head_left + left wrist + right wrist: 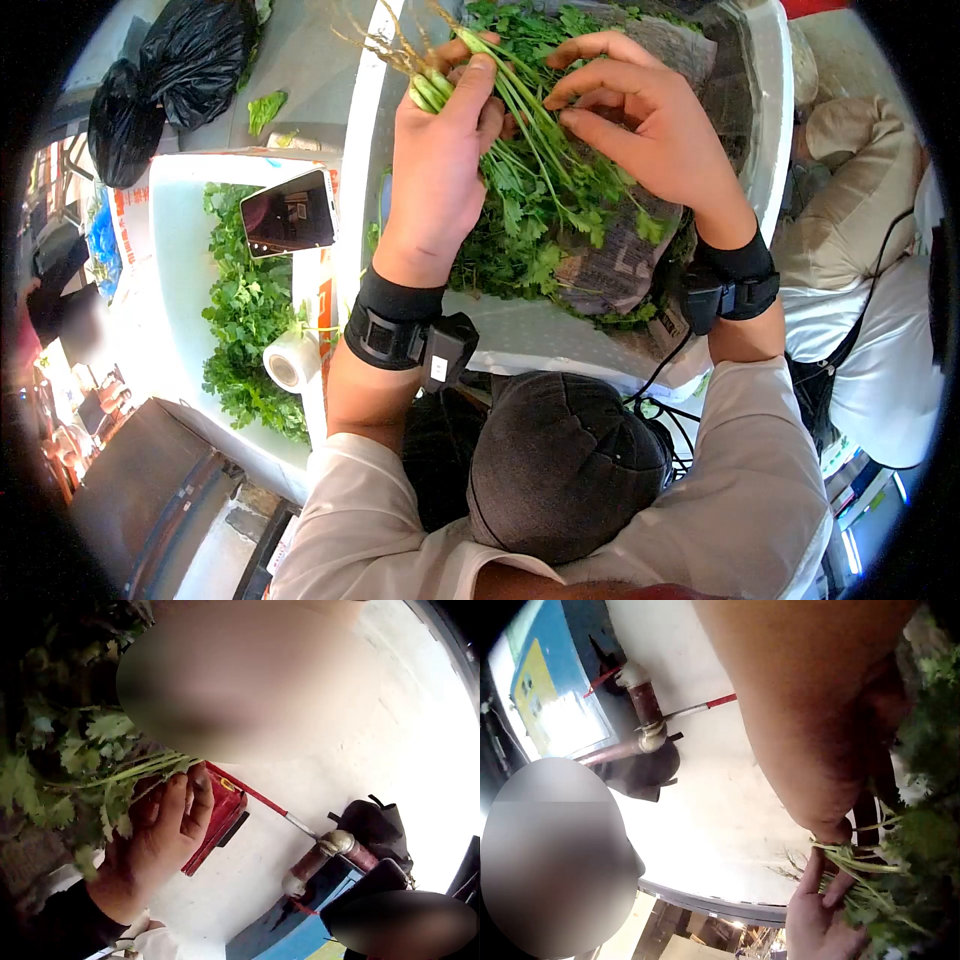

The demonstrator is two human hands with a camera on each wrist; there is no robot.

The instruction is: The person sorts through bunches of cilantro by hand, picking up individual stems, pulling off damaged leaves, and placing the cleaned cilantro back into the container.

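Note:
In the head view my left hand [445, 150] grips a bunch of coriander by its pale stem bases, thumb across the stems [430, 90]. Thin roots [395, 50] stick out past the thumb, and the leafy ends [550, 190] hang to the right. My right hand [645, 120] hovers beside these stems with bent fingers, thumb tip close to the fingertips and nothing visible between them. In the left wrist view the right hand [154, 844] has its fingertips right at the stems. Under both hands, more coriander [500, 265] lies on printed paper [615, 260] in a white foam box [775, 110].
Left of it, another white box [175, 280] holds more coriander [250, 320]. A phone [290, 212] and a white roll [288, 365] rest at its edge. Black plastic bags [195, 65] lie at upper left. A person's leg [850, 190] is at the right.

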